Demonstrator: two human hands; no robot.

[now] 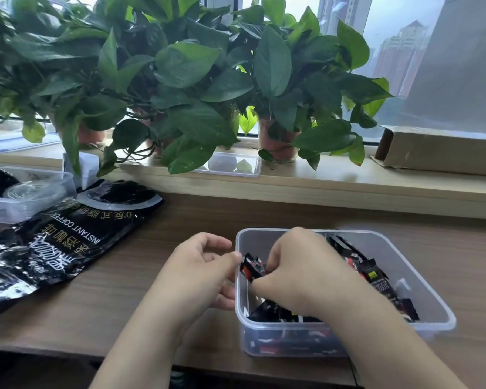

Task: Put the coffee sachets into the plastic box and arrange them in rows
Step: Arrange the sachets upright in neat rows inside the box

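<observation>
Clear plastic box (448, 322) sits on the wooden table (197, 217), and everything else is placed from it. Over its left rim my right hand (298, 265) is clenched on one black-and-red sachet (252, 266), fingers curled round its right end. Just outside that rim my left hand (197, 273) is curled, one fingertip touching the sachet's left end; I cannot tell whether it truly pinches. More sachets (376, 276) lie jumbled inside the box, no rows yet. Left of the box lies a black coffee bag (59, 242). Beyond the box, potted plants (180, 80) and a cardboard carton (438, 153) stand on the windowsill (320, 175).
</observation>
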